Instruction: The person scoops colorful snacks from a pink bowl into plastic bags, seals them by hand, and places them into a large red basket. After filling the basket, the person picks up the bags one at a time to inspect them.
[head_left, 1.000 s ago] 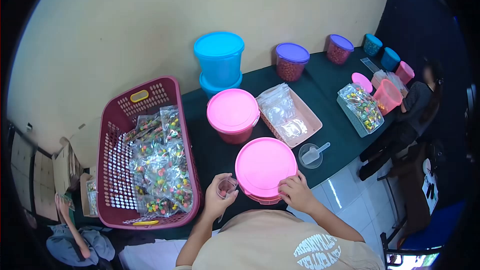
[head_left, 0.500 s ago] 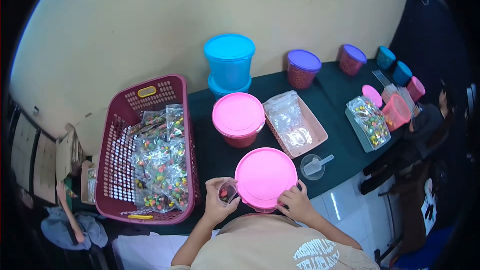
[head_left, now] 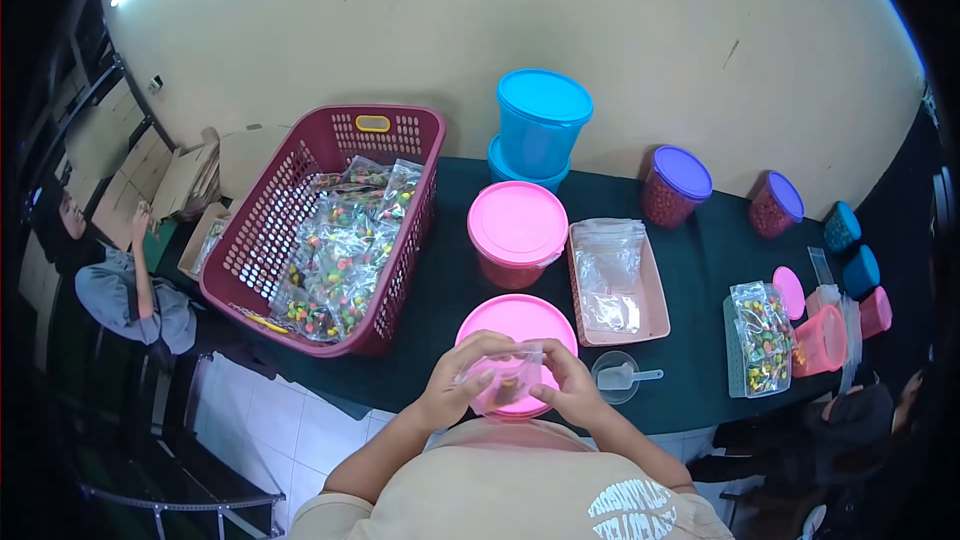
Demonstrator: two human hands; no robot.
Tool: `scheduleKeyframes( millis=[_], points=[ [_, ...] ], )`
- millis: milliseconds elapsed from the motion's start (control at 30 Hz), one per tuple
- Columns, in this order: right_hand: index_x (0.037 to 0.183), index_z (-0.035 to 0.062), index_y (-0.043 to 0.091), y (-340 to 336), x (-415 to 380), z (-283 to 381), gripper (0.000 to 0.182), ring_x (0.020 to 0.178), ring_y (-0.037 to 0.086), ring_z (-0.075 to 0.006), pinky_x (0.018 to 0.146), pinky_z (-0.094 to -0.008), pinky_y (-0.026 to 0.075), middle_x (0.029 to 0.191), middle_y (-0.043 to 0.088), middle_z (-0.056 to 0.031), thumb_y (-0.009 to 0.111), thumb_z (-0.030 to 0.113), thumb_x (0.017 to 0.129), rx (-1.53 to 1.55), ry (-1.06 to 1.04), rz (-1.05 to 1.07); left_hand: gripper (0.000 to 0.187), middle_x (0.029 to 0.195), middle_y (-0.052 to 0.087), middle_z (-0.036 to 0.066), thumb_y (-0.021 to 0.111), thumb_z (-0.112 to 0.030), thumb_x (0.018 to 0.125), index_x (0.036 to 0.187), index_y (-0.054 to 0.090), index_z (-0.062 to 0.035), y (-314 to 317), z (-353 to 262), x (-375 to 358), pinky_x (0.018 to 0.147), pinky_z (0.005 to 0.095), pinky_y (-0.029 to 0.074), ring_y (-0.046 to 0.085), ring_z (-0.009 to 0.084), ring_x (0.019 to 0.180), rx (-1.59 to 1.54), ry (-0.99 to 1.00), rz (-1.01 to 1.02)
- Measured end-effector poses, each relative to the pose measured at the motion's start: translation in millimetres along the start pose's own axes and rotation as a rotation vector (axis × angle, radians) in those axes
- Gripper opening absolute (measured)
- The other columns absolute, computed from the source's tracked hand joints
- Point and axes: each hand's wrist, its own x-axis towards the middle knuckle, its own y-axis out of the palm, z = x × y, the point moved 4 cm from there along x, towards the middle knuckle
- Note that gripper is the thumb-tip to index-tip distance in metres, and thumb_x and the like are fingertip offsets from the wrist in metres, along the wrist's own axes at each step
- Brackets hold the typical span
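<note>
In front of my body, my left hand (head_left: 462,380) and my right hand (head_left: 570,387) both grip a small clear plastic bag (head_left: 512,372). A few brownish pieces show blurrily at its bottom. The bag is over the pink lid (head_left: 510,318) of the nearest tub, which it partly covers. To the right of my right hand, a clear bowl (head_left: 613,395) has a white scoop (head_left: 622,376) in it. Beyond the lid stands another pink-lidded tub (head_left: 517,225). A pink tray (head_left: 655,305) beside it contains clear bags (head_left: 610,265).
A maroon basket (head_left: 225,265) with packed candy bags (head_left: 345,250) stands left. Blue tubs (head_left: 545,125) are stacked at the back, near purple-lidded tubs (head_left: 680,180). A basket of candy packets (head_left: 762,340) lies right. People sit left (head_left: 130,290) and right (head_left: 850,430).
My right hand has left the pink lid's edge, and both hands now meet over it on a clear bag. The small clear cup seen in my left hand no longer shows. The view has turned left.
</note>
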Motion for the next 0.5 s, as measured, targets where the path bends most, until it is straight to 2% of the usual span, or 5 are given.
scheduleKeyframes(
  millis=[100,200,300,400,500],
  points=[
    [0.115,0.0021,0.052,-6.2,6.0,18.4,0.035,0.108,0.054,-0.0162,0.094,-0.0335,0.042,0.114,0.056,-0.0109,0.066,0.017,0.085,0.003,0.024,0.125,0.056,0.114,0.053,0.014,0.054,-0.044,0.087,0.119,0.051,0.0021,22.9,3.0,3.3,0.095,0.0351,0.037,0.050,0.0218,0.109,-0.112,-0.102,-0.098],
    [0.102,0.0034,0.052,-17.9,5.1,13.5,0.015,0.096,0.059,-0.0155,0.080,-0.0304,0.050,0.103,0.058,-0.0103,0.057,0.013,0.091,0.240,0.103,-0.022,0.063,0.116,0.053,0.013,0.066,-0.037,0.083,0.127,0.042,0.0010,34.8,18.7,-0.4,0.095,0.0366,0.041,0.049,0.0222,0.114,-0.152,-0.151,-0.264],
    [0.101,0.0039,0.050,-25.3,7.0,0.5,0.017,0.089,0.062,-0.0204,0.079,-0.0335,0.050,0.097,0.059,-0.0105,0.058,0.013,0.090,0.625,0.090,-0.176,0.064,0.118,0.052,0.012,0.072,-0.023,0.080,0.130,0.039,0.0005,45.6,35.4,-5.9,0.092,0.0359,0.046,0.052,0.0215,0.111,-0.273,-0.372,-0.251],
    [0.101,0.0055,0.048,-35.8,6.6,-3.3,0.012,0.093,0.060,-0.0217,0.081,-0.0382,0.050,0.098,0.058,-0.0107,0.053,0.012,0.092,0.618,0.040,-0.219,0.052,0.120,0.053,0.012,0.064,-0.010,0.085,0.130,0.040,0.0010,62.1,45.6,-17.8,0.088,0.0345,0.049,0.055,0.0192,0.108,-0.135,-0.459,-0.038],
    [0.101,0.0061,0.046,-52.0,5.2,-12.1,0.016,0.094,0.060,-0.0240,0.085,-0.0401,0.048,0.098,0.058,-0.0114,0.055,0.017,0.092,0.599,0.054,-0.274,0.046,0.116,0.057,0.012,0.062,-0.008,0.087,0.128,0.043,0.0016,66.7,40.7,-23.8,0.086,0.0331,0.050,0.057,0.0180,0.106,-0.327,-0.629,-0.182]
  ],
)
